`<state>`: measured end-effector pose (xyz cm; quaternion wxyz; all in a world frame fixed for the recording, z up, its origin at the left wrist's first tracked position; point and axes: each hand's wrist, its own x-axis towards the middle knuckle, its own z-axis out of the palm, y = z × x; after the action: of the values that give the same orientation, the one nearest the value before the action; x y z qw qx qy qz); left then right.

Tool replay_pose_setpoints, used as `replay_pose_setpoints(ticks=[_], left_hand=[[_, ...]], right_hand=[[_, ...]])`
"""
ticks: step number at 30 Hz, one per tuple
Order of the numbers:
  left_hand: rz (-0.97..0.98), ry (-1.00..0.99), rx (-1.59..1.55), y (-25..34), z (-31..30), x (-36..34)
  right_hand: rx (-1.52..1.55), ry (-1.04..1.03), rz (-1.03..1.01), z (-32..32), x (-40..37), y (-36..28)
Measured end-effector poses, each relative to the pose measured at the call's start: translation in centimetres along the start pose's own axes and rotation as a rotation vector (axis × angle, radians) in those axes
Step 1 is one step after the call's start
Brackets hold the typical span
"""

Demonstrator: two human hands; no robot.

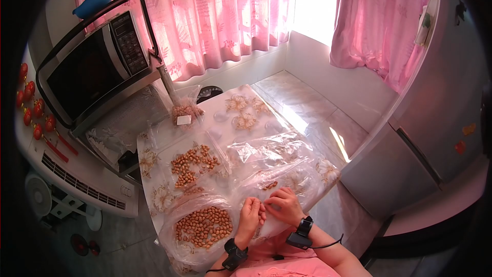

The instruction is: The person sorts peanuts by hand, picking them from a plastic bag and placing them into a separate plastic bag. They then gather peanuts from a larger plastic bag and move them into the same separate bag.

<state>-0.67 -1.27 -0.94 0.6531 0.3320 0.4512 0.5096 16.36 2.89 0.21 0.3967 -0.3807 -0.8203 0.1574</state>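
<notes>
My left hand (250,215) is closed, its fingers curled in front of me at the table's near edge. Right beside it, my right hand (285,206) has thumb and fingers pinched together, the tips almost meeting the left ones. Whatever lies between the fingers is too small to make out. Just beyond the hands, a few reddish-brown nuts (270,185) rest on a clear plastic bag (300,174). To the left, an open plastic bag (169,225) holds many round brown nuts (204,226). Behind it, more loose nuts (195,165) are spread on clear plastic.
A bag of pinkish nuts (187,112) with a white label stands at the table's back left. The table (220,103) has a flowered cover. A microwave (92,66) on a stand is at left, a fridge (382,174) at right, and pink curtains (205,15) hang behind.
</notes>
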Motion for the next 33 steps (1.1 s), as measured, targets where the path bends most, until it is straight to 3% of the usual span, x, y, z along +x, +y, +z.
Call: replay_pose_setpoints(ticks=[14,33], left_hand=[[-0.011,0.000,0.003,-0.08,0.07,0.01],[0.010,-0.041,0.035,0.27,0.36,-0.32]], right_hand=[[0.079,0.160,0.050,0.42,-0.33,-0.15],[0.131,0.180,0.075,0.55,-0.52,-0.31]])
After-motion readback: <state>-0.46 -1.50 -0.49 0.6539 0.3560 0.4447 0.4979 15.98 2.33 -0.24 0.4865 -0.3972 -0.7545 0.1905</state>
